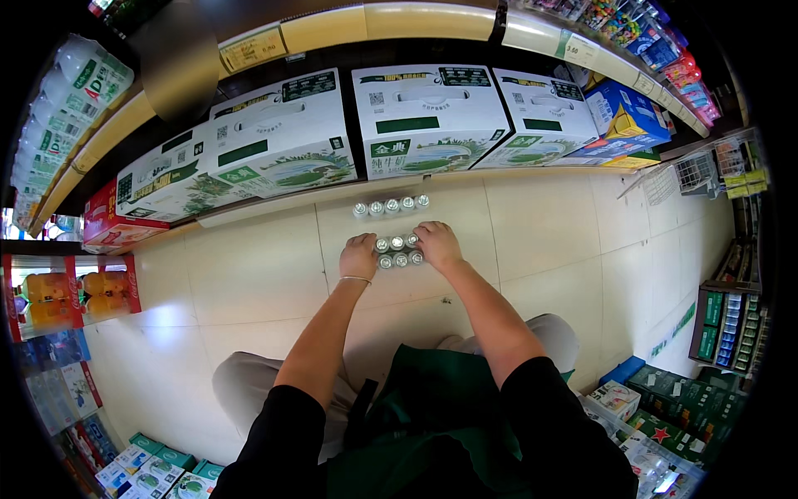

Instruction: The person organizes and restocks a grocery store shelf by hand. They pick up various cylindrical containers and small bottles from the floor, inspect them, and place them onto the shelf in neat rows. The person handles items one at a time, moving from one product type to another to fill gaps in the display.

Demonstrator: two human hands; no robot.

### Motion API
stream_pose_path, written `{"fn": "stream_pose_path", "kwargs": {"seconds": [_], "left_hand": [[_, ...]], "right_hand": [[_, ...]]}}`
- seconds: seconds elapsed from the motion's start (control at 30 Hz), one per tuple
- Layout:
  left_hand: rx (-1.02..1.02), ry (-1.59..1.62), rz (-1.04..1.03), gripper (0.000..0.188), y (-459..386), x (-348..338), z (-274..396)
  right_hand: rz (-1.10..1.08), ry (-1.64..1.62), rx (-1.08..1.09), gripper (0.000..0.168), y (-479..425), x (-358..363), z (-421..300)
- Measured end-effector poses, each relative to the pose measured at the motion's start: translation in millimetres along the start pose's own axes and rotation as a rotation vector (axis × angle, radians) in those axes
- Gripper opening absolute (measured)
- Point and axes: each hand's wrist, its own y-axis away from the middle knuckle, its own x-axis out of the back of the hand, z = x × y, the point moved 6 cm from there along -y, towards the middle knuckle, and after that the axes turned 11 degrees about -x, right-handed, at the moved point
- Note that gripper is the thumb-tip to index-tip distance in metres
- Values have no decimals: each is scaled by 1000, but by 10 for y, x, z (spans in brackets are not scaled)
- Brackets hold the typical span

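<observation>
On the tiled floor stand two short rows of upright small cans or bottles with shiny round tops, three to a row. My left hand rests against the left end of the farther short row, fingers curled at its end piece. At the other end, my right hand has its fingers around the rightmost piece. The nearer short row sits right beside it, between my wrists. Beyond my hands, close to the shelf, a separate straight row of several matching cans or bottles stands upright.
White milk cartons with handles line the low shelf ahead. Orange drink bottles stand at left. Wire baskets hang at right. Stacked boxes lie at lower right, more cartons at lower left. My knees flank a green apron.
</observation>
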Motion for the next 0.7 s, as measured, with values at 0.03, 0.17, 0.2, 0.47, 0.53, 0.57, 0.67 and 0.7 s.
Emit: {"fn": "stream_pose_path", "kwargs": {"seconds": [0.03,0.17,0.2,0.47,0.53,0.57,0.67,0.7], "left_hand": [[10,4,3,38,-8,-27,-11],[95,63,-27,40,-25,-98,-18],[111,83,-24,40,-25,-108,-31],[94,129,12,35,-21,-131,-65],[83,147,41,32,22,-161,-110],[75,145,41,31,28,-172,-134],[56,141,25,28,40,-147,-125],[62,136,8,27,76,-96,-85]], "right_hand": [[8,-16,10,28,-7,0,19],[-118,-130,-4,35,30,2,100],[-122,-149,-19,36,32,19,96],[-52,-124,-158,37,65,-163,71],[-72,-116,-171,35,58,-169,41],[-82,-112,-177,35,56,-166,22],[-55,-99,-179,31,102,-188,39],[-55,-76,-161,30,108,-149,15]]}}
